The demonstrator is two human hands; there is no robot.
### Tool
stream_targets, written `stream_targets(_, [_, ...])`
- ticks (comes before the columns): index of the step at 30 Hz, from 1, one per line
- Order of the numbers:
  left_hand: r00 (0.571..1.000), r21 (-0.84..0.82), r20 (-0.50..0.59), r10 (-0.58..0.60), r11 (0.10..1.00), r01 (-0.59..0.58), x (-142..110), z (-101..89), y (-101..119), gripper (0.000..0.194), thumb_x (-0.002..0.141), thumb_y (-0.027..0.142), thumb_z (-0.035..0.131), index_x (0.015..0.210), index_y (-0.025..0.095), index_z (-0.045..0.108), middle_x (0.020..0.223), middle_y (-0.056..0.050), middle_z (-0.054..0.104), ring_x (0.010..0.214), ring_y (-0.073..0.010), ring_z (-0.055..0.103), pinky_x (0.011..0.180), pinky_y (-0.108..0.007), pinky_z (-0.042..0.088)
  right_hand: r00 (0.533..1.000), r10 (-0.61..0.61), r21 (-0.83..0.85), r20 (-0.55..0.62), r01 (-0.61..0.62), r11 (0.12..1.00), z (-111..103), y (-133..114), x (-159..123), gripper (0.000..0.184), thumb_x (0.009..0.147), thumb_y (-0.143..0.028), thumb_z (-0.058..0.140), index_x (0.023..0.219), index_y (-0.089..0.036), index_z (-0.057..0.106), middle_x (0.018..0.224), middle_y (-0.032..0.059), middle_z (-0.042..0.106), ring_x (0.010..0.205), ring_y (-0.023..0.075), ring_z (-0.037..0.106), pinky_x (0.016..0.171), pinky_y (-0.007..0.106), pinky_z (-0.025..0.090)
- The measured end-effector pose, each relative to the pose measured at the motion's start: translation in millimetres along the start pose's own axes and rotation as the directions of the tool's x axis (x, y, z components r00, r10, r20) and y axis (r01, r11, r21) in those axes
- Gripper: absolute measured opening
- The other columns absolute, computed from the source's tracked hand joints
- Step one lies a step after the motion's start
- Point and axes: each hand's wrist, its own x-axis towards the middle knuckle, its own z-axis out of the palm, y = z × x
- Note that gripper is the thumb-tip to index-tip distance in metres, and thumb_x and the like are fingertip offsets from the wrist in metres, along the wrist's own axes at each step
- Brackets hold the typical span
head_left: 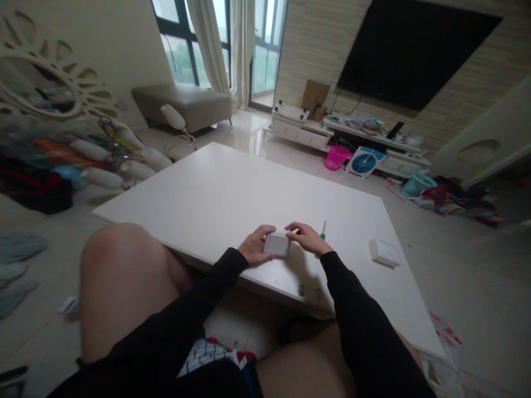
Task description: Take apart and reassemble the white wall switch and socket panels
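Note:
A small white box-shaped piece (pixel 277 244), perhaps a socket housing, is held just above the near part of the white table (pixel 232 193). My left hand (pixel 256 246) grips its left side, thumb below and fingers above. At its upper right corner, the fingertips of my right hand (pixel 305 236) are closed on the edge. A screwdriver with a green handle (pixel 322 236) lies just beyond my right hand, its shaft pointing away. Farther right on the tabletop sits a white wall socket box (pixel 384 252). Small metal bits (pixel 301 289) lie near the front edge.
My knees are against the table's near side. Behind it stand a pink basket (pixel 336 157), a blue and white fan (pixel 364 161) and a low TV cabinet (pixel 298 131). Lamp parts and bags (pixel 102 160) crowd the floor at left. A teal basket (pixel 418 184) stands right.

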Motion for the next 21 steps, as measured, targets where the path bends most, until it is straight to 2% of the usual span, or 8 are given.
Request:
stream_targets(6, [0.996,0.011,-0.036,0.085,0.996,-0.085,-0.5,1.6,-4.4,0.083,0.066,0.016,0.086,0.141,0.024,0.049,0.139,-0.014,0.056,0.125,-0.0314,0.059,0.090,-0.043,0.060,1.000,-0.012,0.081,0.021,0.010,0.997,-1.0,0.8,0.9,0.019,0.087,-0.025,0.070,0.104,-0.017,0.072,0.100,0.0048,0.074,0.071,0.0133,0.066,0.070,0.027,0.051])
stream_targets(11, [0.989,0.034,-0.059,0.139,0.990,-0.137,-0.2,1.1,-5.9,0.081,0.068,0.014,0.084,0.140,0.025,0.049,0.140,-0.014,0.055,0.129,-0.0323,0.057,0.101,-0.049,0.057,1.000,-0.007,0.103,0.027,0.004,0.995,-0.7,-2.8,-1.1,0.020,0.085,-0.025,0.071,0.104,-0.018,0.071,0.102,0.0047,0.073,0.066,0.0126,0.067,0.064,0.025,0.052])
stream_targets(16, [0.992,0.044,-0.051,0.113,0.993,-0.111,0.2,1.9,-8.4,0.083,0.069,0.014,0.083,0.143,0.025,0.047,0.143,-0.015,0.052,0.132,-0.0336,0.055,0.098,-0.049,0.059,1.000,0.001,0.040,-0.012,0.000,0.999,2.0,-6.2,-2.6,0.022,0.089,-0.029,0.068,0.109,-0.019,0.070,0.111,0.0062,0.072,0.069,0.0127,0.066,0.069,0.028,0.052])
stream_targets(21, [0.996,0.024,-0.035,0.078,0.997,-0.077,0.9,4.6,-8.3,0.090,0.065,0.014,0.084,0.145,0.025,0.044,0.143,-0.014,0.049,0.131,-0.0324,0.055,0.092,-0.044,0.062,1.000,0.006,-0.021,-0.007,-0.006,1.000,5.9,-7.5,-2.7,0.020,0.096,-0.030,0.060,0.111,-0.020,0.069,0.110,0.0064,0.073,0.073,0.0141,0.067,0.075,0.030,0.053])
